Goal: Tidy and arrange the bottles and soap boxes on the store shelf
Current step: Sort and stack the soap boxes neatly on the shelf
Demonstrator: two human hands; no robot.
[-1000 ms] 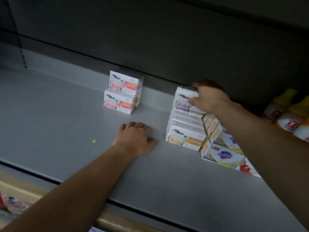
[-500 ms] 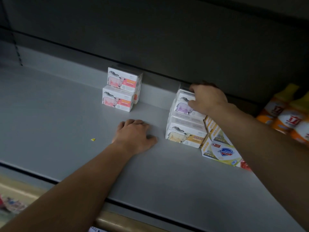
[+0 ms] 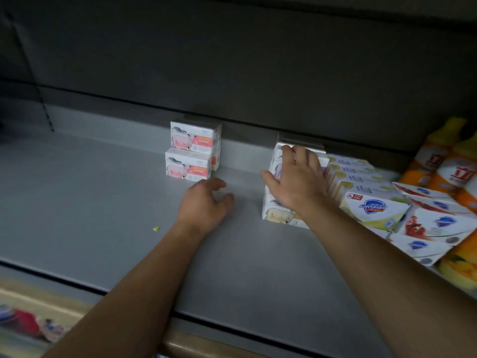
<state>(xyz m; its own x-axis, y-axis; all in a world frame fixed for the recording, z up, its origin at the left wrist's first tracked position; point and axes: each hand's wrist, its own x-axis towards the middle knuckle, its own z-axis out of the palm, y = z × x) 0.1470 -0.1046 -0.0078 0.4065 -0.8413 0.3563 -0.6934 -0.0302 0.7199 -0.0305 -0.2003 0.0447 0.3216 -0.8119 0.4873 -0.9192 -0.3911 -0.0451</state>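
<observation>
Head view, left to right. Shelf (image 3: 77, 202) is bare grey on its left part except a small yellow scrap (image 3: 156, 228). Pink soap boxes (image 3: 192, 151) sit two high at the back wall, unmoved from a second ago.

Left hand (image 3: 204, 202) was flat on the shelf, palm down; now it is lifted a little and slid toward the back, fingers loosely curled, holding nothing. It sits just in front of the pink stack, not touching it.

Right hand (image 3: 296, 182) has shifted from the top box of the mixed soap stack (image 3: 275, 213) to its front face: earlier it gripped the top edge, now the fingers are spread and draped over the upper boxes, thumb on the left side. Looks like pressing or squaring up, not a pinch. Lowest box with the yellow label is visible under the wrist.

Right of that, Safeguard boxes (image 3: 371, 202) lie tilted and fanned, red-print ones (image 3: 433, 223) leaning beyond them. Orange bottles (image 3: 438, 161) stand at the far right.

Read: stack alignment is in progress; the left hand is probably coming in to brace or help shift it. Safeguard row still needs straightening, so the task is nowhere near done.
</observation>
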